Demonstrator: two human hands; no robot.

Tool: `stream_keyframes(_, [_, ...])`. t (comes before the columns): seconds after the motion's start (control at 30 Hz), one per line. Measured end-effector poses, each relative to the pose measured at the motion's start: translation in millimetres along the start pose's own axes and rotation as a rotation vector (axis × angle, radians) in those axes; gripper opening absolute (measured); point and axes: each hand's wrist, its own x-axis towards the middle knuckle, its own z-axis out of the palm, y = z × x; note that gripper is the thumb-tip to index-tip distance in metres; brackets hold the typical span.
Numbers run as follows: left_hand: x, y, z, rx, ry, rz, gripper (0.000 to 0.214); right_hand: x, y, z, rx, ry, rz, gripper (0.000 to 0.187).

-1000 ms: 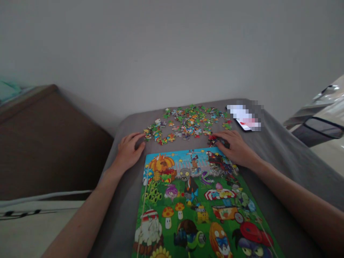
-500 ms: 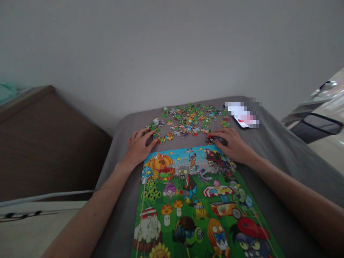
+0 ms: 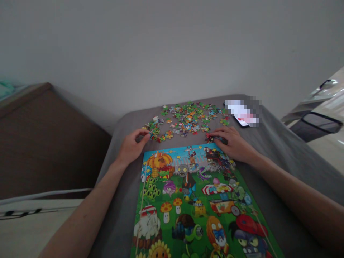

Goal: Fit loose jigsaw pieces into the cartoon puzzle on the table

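My left hand has its thumb and index finger pinched on a small blue puzzle piece, left of the board's top edge. Loose colourful pieces lie just beyond those fingertips. On the other side, my right hand rests with fingers stretched out and the thumb apart, touching a small group of dark and red pieces; its palm partly hides them. Between my forearms lies a picture board printed with cartoon plants and zombies. The main heap of puzzle pieces spreads beyond the board.
A lit phone, partly blurred out, lies at the right of the heap on the grey cloth surface. Behind rises a pale wall. Brown furniture stands to the left, with a white cable below it.
My left hand has drawn back slightly left and its fingers have closed on a piece. My right hand stays almost in place over the dark pieces.
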Motion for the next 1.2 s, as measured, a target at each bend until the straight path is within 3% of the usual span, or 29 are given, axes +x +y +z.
stream_keyframes(0.07, [-7.7, 3.1, -11.4, -0.093, -0.068, -0.021, 0.046, -0.1, 0.0, -0.8, 0.004, -0.005, -0.005, 0.033])
stream_keyframes(0.23, [-33.1, 14.3, -39.1, -0.14, -0.571, -0.024, 0.04, -0.2, -0.5, -1.1, 0.011, -0.017, -0.007, 0.034])
stream_keyframes(0.3, [-37.9, 18.4, -44.7, -0.111, -0.675, -0.021, 0.036, 0.0, -1.0, -1.1, 0.009, -0.017, -0.009, 0.034])
stream_keyframes(0.77, [-37.9, 13.5, -41.9, -0.025, -0.762, 0.005, 0.026, -0.8, 0.6, 0.9, 0.014, -0.003, -0.019, 0.035])
stream_keyframes(1.2, [-36.9, 17.8, -39.6, -0.071, -0.766, -0.002, 0.025, -0.6, -0.2, -0.7, 0.006, -0.008, -0.042, 0.035])
